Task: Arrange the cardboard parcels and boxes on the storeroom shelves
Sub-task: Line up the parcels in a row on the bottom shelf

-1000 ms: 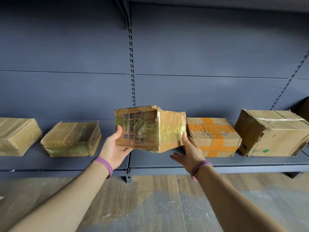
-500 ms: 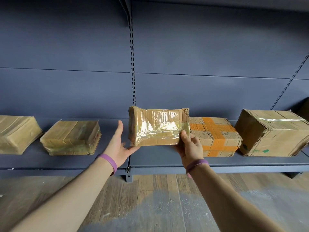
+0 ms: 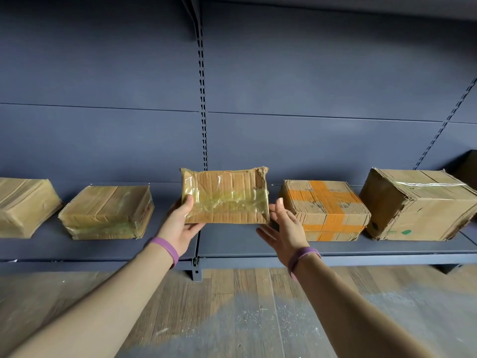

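Note:
A flat cardboard parcel (image 3: 227, 195) wrapped in clear tape stands on its long edge in the middle of the dark grey shelf (image 3: 258, 245), broad face towards me. My left hand (image 3: 180, 228) grips its lower left corner, thumb on the front face and fingers underneath. My right hand (image 3: 286, 228) is by the parcel's lower right corner with its fingers straight; I cannot tell if it touches the parcel.
The same shelf holds a box with orange tape (image 3: 325, 210) and a large battered box (image 3: 418, 205) to the right, and a flat parcel (image 3: 108, 213) and another parcel (image 3: 23, 205) to the left. A slotted upright (image 3: 202, 99) runs behind. Wooden floor (image 3: 232, 306) lies below.
The parcel has been turned from its printed side to its broad taped face and moved back over the shelf. My right hand has let go of its right edge and opened.

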`<action>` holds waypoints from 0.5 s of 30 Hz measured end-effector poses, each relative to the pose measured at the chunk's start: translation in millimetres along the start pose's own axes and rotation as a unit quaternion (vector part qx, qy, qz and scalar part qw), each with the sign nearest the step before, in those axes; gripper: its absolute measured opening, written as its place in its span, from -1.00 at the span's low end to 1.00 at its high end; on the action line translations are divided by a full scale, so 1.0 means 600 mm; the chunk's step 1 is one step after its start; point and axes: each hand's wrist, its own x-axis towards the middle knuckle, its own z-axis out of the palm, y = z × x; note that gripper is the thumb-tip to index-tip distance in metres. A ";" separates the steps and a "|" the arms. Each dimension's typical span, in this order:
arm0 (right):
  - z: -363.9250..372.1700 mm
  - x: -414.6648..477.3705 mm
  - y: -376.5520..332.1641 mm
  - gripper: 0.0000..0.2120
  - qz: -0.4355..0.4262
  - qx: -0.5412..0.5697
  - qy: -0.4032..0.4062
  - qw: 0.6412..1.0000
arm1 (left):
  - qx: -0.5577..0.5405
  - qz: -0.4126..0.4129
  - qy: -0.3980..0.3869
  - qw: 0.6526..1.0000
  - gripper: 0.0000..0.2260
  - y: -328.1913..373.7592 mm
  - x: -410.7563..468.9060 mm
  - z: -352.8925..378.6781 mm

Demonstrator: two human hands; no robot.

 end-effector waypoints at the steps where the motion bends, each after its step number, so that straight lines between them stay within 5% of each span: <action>1: -0.002 0.002 -0.002 -0.66 0.006 -0.001 0.011 1.000 | 0.001 0.002 -0.001 1.000 -0.62 0.002 -0.002 -0.003; 5: -0.011 0.006 0.002 -0.75 0.032 -0.009 0.029 0.999 | -0.027 -0.003 0.008 1.000 -0.64 0.007 -0.008 -0.009; 9: -0.017 0.004 0.006 -0.46 0.055 -0.018 -0.003 0.998 | -0.040 -0.014 0.010 0.999 -0.69 0.009 -0.011 -0.013; 15: -0.027 0.004 -0.002 -0.59 0.074 0.061 -0.035 0.995 | -0.043 -0.026 0.003 0.999 -0.71 0.009 -0.022 -0.010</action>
